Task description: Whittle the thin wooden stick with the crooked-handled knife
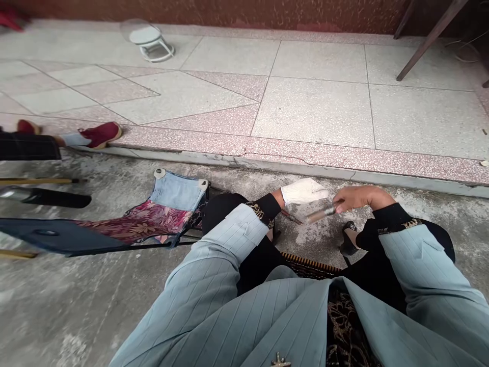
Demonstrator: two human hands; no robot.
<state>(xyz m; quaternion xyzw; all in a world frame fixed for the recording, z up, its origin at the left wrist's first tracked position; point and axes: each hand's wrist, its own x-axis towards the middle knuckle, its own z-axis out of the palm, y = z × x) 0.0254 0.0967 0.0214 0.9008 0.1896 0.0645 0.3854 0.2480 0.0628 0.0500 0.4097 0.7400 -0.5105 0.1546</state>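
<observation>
My left hand (303,192), in a white knitted glove, is held out over the concrete between my knees with its fingers pressed together. Whatever lies inside those fingers is hidden. Bare and closed, my right hand (353,198) grips what looks like a small brush (321,213), with a tan end, a grey metallic band and a dark handle, blurred by motion. The brush slants down to the left, below the gloved fingertips. A thin reddish-brown rod (292,217) shows just under the glove, its end near the brush tip; I cannot tell what supports it.
A folding chair (153,219) with floral and denim cloth stands close on my left. Beyond it is a person's leg with a red shoe (101,135). A raised tiled step (275,153) runs across ahead, bearing a small white stool (151,41) and, at right, wooden legs (430,43).
</observation>
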